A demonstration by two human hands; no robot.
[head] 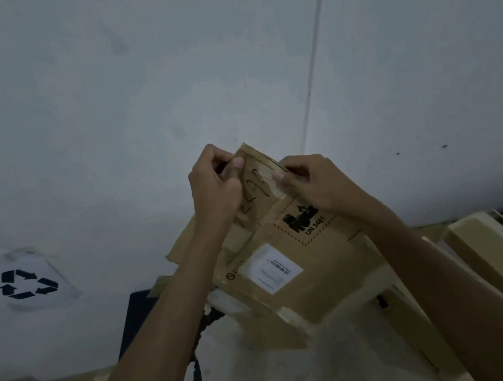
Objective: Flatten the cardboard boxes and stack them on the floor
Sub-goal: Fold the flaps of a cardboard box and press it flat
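Box (288, 259): brown cardboard, held up in front of a pale wall (103, 98), above the clutter below. Closed; contents not visible. Its near face carries a white label (271, 267) and a black hazard mark (303, 220) printed "UN 3481". Handwritten black marker runs along the top flap (259, 186). Clear tape glints on the top edge and bottom edge.

Left hand (214, 185): fingers curled, thumb and fingertips pinching the flap's left top corner.

Right hand (310, 182): fingers curled, pinching the flap's right edge, seemingly at the tape there.

Below and behind the box: loose cardboard pieces (183, 241), a dark panel (136, 320), and a white surface with black marks (260, 365).

Right side: pale tan boxes (489, 258) lying packed side by side; whether flattened cannot be told.

Left: a white bag (28, 280) printed with a black recycling symbol, against the wall; contents hidden.
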